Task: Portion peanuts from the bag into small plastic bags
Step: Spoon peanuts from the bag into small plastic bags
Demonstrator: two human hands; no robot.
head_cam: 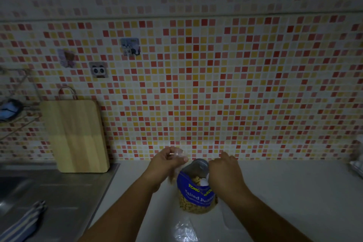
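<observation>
Peanut bag (197, 194): it stood upright and open at lower centre of the frame on the pale worktop (284, 186), blue label toward us, peanuts visible inside and through its clear base.
Scoop: something white (204, 182) showed in the bag's mouth under our right hand; we could not tell what it was.
Right hand (224, 171): it reached down into the bag's mouth; its fingers were hidden, so we could not tell whether they were apart or closed.
Left hand (167, 160): it was raised just left of the mouth, fingers pinched together on a small plastic bag (179, 156) that hung limp.
Spare bag: more clear plastic (184, 230) lay on the worktop at the bottom edge.
Surroundings: cutting board (75, 135) against the tiled wall, sink (39, 188) at lower left.
Risk: we judged the tall bag could tip from the right hand's push, spilling peanuts; the small bag's mouth looked collapsed, so nuts could miss it.
</observation>
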